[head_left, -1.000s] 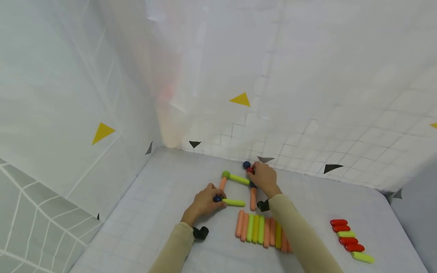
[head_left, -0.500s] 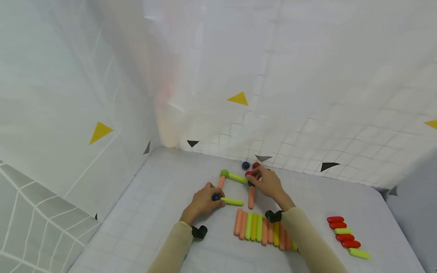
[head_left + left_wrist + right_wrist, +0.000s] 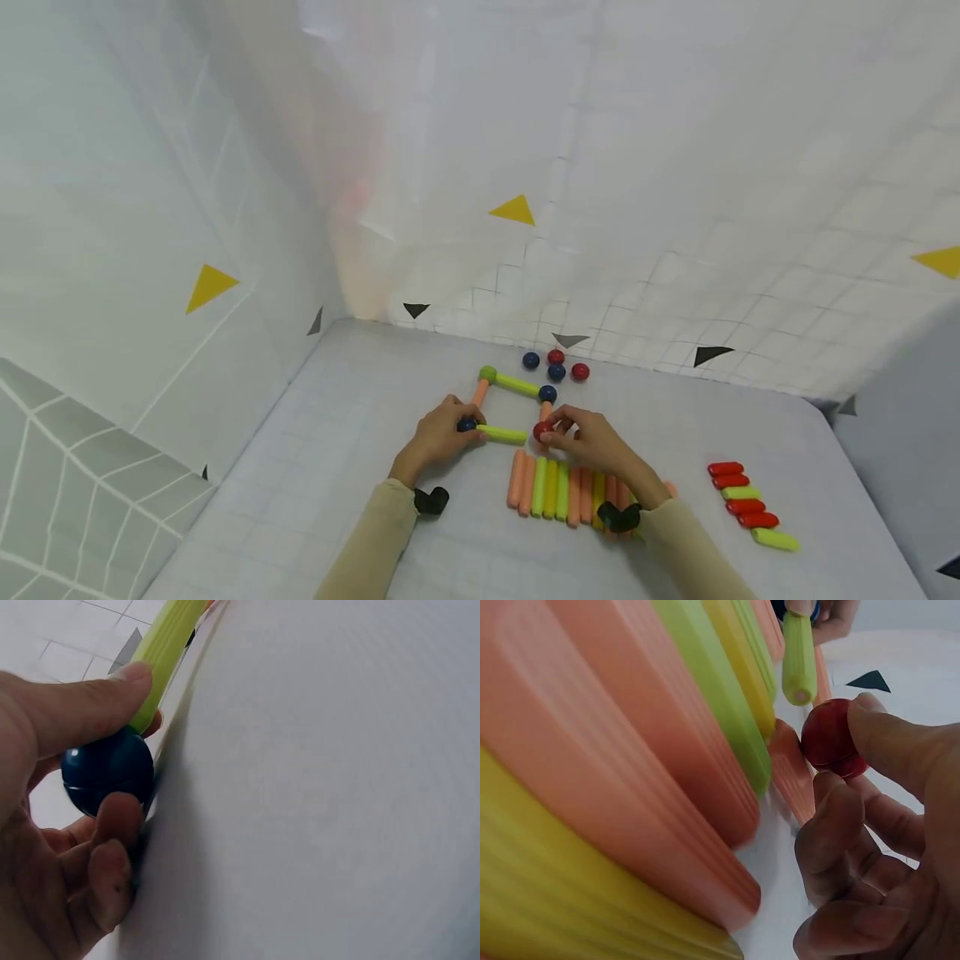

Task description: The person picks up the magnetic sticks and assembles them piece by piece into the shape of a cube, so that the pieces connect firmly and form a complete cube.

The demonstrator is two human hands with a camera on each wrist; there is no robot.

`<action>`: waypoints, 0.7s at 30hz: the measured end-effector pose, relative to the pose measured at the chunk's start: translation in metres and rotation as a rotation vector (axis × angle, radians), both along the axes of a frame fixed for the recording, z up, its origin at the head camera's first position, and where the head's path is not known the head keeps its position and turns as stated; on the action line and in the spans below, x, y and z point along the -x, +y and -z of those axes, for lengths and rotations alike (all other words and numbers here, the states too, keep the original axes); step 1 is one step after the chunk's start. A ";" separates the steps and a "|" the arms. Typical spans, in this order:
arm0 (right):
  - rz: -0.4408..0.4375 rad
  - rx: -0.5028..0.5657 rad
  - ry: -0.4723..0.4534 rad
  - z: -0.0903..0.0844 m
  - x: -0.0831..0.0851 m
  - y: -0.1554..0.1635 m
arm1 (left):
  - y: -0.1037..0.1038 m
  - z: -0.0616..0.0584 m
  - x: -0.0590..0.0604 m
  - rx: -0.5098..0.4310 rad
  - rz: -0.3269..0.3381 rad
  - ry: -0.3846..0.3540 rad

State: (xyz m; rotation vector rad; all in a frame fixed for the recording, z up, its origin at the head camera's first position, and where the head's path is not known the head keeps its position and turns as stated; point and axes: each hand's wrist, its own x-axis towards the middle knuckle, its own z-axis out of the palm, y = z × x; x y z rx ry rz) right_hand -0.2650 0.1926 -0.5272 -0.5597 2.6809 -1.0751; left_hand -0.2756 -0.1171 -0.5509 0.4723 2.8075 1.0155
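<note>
In the head view, the right hand (image 3: pixel 592 442) pinched a red ball (image 3: pixel 542 430) at the open corner of the flat frame — just right of the free end of the green stick (image 3: pixel 502 433), whose long axis ran left to right, and at the near end of the orange stick (image 3: pixel 545 410). The left hand (image 3: pixel 438 433) gripped the blue ball (image 3: pixel 467 425) at the green stick's other end. In the left wrist view, thumb and fingers curled around the blue ball (image 3: pixel 107 771), touching the green stick (image 3: pixel 161 656). The right wrist view showed what the head view could not — a small gap between the red ball (image 3: pixel 831 738) and the green stick's tip (image 3: pixel 799 660), beside the row of spare sticks (image 3: pixel 630 742).
</note>
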 end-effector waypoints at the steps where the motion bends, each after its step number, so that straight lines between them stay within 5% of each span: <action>1: -0.013 0.004 0.002 0.001 0.000 -0.001 | -0.001 0.001 0.000 -0.005 -0.003 -0.004; 13: -0.027 0.003 0.007 0.006 -0.005 -0.013 | -0.004 0.000 -0.001 -0.023 -0.012 -0.029; 21: 0.279 -0.115 -0.052 -0.002 -0.004 -0.017 | -0.003 -0.003 -0.001 -0.020 -0.014 -0.021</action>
